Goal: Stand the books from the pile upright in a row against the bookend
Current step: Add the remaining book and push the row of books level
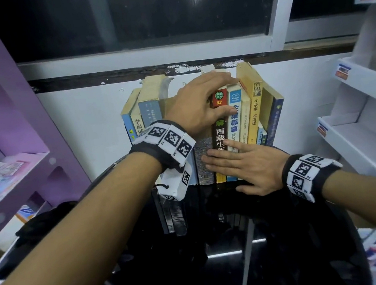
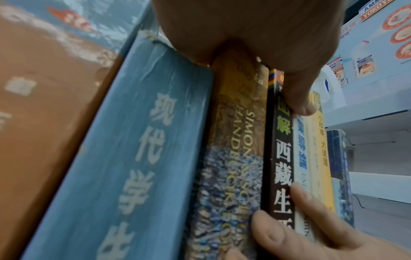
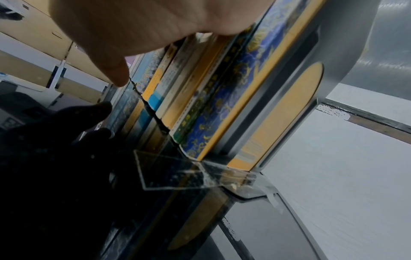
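Glossy black table point(image 1: 231, 266) fills the near part of the head view, its surface mirroring the spines above. At the table's far edge, against a white wall point(image 1: 81, 121), a row of books point(image 1: 245, 121) is stood upright. The right hand point(image 1: 247, 167) is laid flat across the lower spines, fingers straight and spread and pointing left, nothing being gripped; its fingertips point(image 2: 270, 234) are seen in the left wrist view pressed on the black-spined book point(image 1: 220, 138) and its white neighbour. Higher up, the left hand point(image 1: 198, 107) is draped over the top of the row, fingers curled over the upper edges and the thumb point(image 2: 298, 103) set on the black-spined book's spine near its top, so that the book is pinched from above. Left of that hand, a mottled grey and blue book point(image 2: 227, 176) and a thick blue book point(image 2: 124, 167) are stood beside it, and further left a few more are leaned at a slight tilt. At the right end of the row, a dark blue book point(image 3: 227, 98) is seen in the right wrist view resting near a grey bookend point(image 3: 295, 95), whose clear base plate point(image 3: 173, 174) lies on the table. A purple shelf unit point(image 1: 1, 98) is placed at the left, white shelving point(image 1: 366, 108) at the right, and a dark window point(image 1: 144, 13) above the wall
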The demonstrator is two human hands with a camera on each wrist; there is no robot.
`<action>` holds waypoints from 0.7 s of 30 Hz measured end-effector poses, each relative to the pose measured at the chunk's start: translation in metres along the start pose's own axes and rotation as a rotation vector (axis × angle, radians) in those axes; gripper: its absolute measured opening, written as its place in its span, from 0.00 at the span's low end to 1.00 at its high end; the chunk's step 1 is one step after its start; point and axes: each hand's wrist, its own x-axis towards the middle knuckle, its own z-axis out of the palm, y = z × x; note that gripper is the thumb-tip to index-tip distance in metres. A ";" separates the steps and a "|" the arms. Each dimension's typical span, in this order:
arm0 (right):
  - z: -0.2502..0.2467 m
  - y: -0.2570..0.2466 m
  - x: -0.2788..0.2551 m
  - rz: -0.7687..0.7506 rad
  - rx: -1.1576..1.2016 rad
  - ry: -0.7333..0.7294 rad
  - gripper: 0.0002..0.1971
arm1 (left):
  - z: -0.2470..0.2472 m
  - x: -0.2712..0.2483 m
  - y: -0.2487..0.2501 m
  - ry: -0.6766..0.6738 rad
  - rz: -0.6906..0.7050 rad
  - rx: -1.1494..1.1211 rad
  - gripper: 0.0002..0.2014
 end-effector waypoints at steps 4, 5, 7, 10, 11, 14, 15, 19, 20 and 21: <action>-0.008 -0.006 -0.006 0.018 0.003 -0.014 0.43 | -0.004 0.000 0.005 -0.027 -0.025 0.004 0.27; -0.011 -0.006 -0.008 0.021 0.004 -0.013 0.43 | -0.006 0.002 0.007 -0.046 -0.028 0.008 0.27; -0.015 -0.005 -0.016 0.029 0.007 -0.018 0.43 | -0.011 0.005 0.013 -0.089 -0.018 0.037 0.28; -0.018 -0.002 -0.028 0.036 0.013 -0.035 0.43 | -0.015 0.011 0.027 -0.119 0.028 0.158 0.33; -0.018 -0.001 -0.031 0.035 0.015 -0.041 0.43 | -0.015 0.015 0.032 -0.120 0.042 0.179 0.35; -0.016 -0.001 -0.033 0.035 0.019 -0.046 0.44 | -0.014 0.029 0.043 -0.171 0.046 0.241 0.38; -0.014 -0.001 -0.033 0.036 0.020 -0.046 0.44 | -0.012 0.033 0.044 -0.201 0.045 0.275 0.38; -0.007 0.003 -0.032 0.044 0.023 -0.034 0.44 | 0.000 0.033 0.041 -0.256 0.021 0.377 0.35; -0.005 0.005 -0.032 0.040 0.025 -0.032 0.43 | 0.002 0.031 0.040 -0.241 0.019 0.386 0.35; -0.003 0.006 -0.032 0.035 0.026 -0.028 0.43 | 0.003 0.032 0.038 -0.233 0.018 0.392 0.34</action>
